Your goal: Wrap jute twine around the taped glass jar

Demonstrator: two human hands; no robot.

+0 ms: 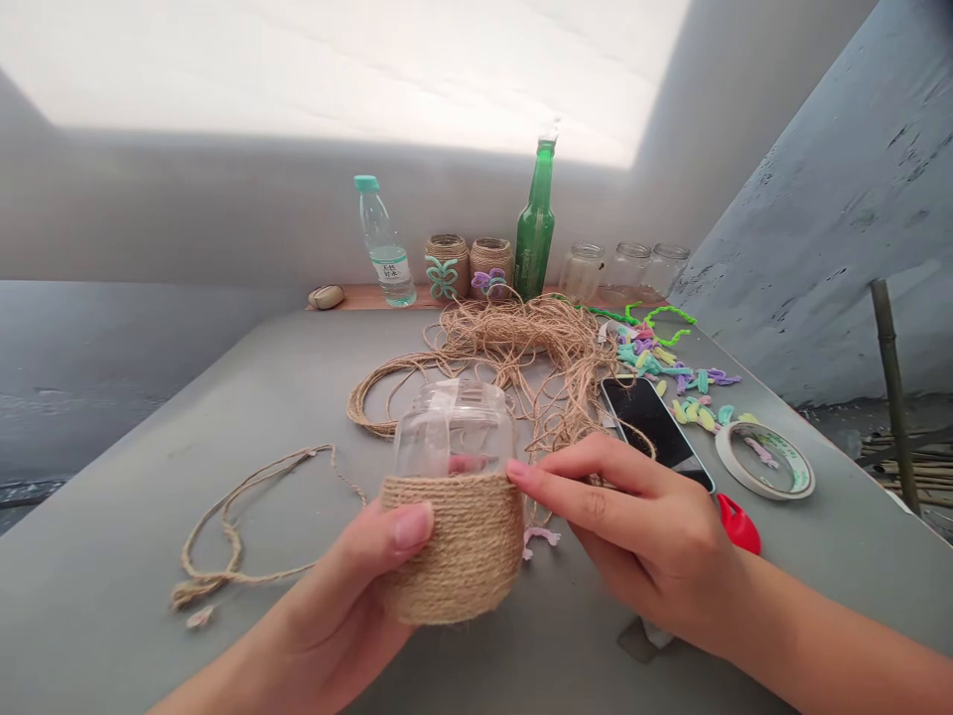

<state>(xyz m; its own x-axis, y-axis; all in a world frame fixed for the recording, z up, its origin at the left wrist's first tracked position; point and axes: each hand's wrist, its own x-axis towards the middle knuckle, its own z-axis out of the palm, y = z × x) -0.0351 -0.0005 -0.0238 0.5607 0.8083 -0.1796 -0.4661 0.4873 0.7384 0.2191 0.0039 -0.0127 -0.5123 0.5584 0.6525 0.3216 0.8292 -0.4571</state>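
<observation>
1 jar (466,556) in hand, held up above the table (283,387), in front of 1 twine heap (521,333). Twine wraps its lower part; glass bare above. Left hand (364,586) grips it, thumb on the wrap. Right hand (655,536): fingers close together at the wrap's top edge; can't tell whether they pinch a strand. Back row: 2 wrapped jars (491,260), 3 bare jars (583,273), 2 bottles (534,238). Right side: 1 phone (647,412), 1 tape roll (802,479).
</observation>
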